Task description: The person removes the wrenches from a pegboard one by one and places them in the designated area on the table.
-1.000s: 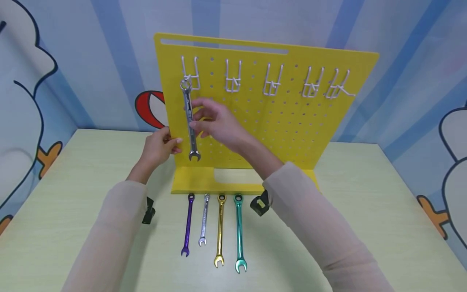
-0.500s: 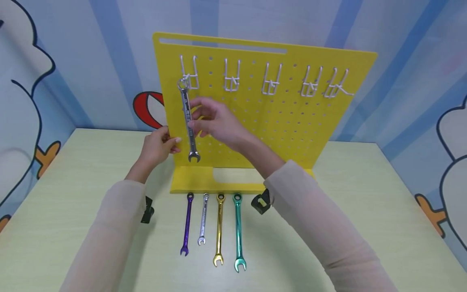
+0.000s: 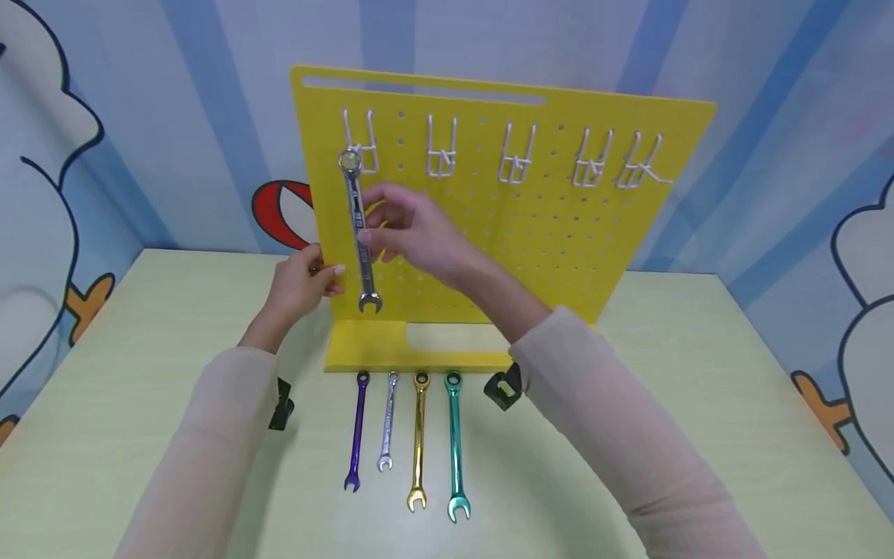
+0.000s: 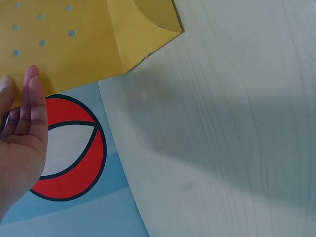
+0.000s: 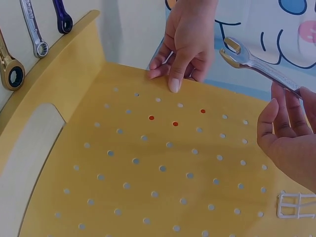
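A silver combination wrench (image 3: 364, 256) hangs nearly upright, its ring end at the leftmost white wire hook (image 3: 373, 144) of a yellow pegboard (image 3: 531, 264). Whether the ring is over the hook's prong cannot be told. My right hand (image 3: 426, 237) pinches the wrench's shaft between thumb and fingers. In the right wrist view, the wrench (image 5: 271, 71) shows its open end beyond my right hand (image 5: 294, 148). Lower down, my left hand (image 3: 296, 283) grips the board's left edge, thumb in front. The left wrist view shows this left hand (image 4: 22, 153) against the board (image 4: 94, 44).
On the table (image 3: 174, 326), before the board's base, lie a purple wrench (image 3: 357, 435), a smaller silver wrench (image 3: 388, 423), a gold wrench (image 3: 419, 442) and a green wrench (image 3: 456, 442). Several more wire hooks, such as the second hook (image 3: 441, 163), line the board's top.
The silver wrench's ring end has shifted slightly left and its open end slightly down. Both hands keep their holds; the whole head view drifts a little.
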### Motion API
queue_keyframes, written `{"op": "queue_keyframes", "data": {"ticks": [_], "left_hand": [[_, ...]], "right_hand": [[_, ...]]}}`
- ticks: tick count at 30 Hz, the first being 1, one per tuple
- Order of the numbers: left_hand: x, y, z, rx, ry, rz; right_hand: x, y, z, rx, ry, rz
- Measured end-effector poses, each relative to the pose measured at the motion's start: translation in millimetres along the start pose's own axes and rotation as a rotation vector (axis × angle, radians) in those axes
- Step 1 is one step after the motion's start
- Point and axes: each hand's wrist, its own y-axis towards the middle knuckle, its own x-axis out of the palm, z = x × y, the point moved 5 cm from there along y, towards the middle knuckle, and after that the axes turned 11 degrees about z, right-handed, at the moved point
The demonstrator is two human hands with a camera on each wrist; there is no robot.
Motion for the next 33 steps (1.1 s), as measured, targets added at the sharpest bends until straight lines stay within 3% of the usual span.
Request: {"op": "queue_keyframes", "data": {"ticks": [15, 22, 33], "left_hand": [[-1.3, -3.5, 1.6, 0.031, 0.001, 0.0], [-0.2, -3.3, 1.8, 0.016, 0.001, 0.012], [-0.7, -3.9, 1.7, 0.049, 0.001, 0.005]], "right_hand": [[-3.6, -8.3, -0.2, 0.022, 0.014, -0.006], [-11.1, -11.7, 5.3, 0.022, -0.006, 0.0], [-27.4, -21.9, 22.8, 0.079, -0.042, 0.003]]}}
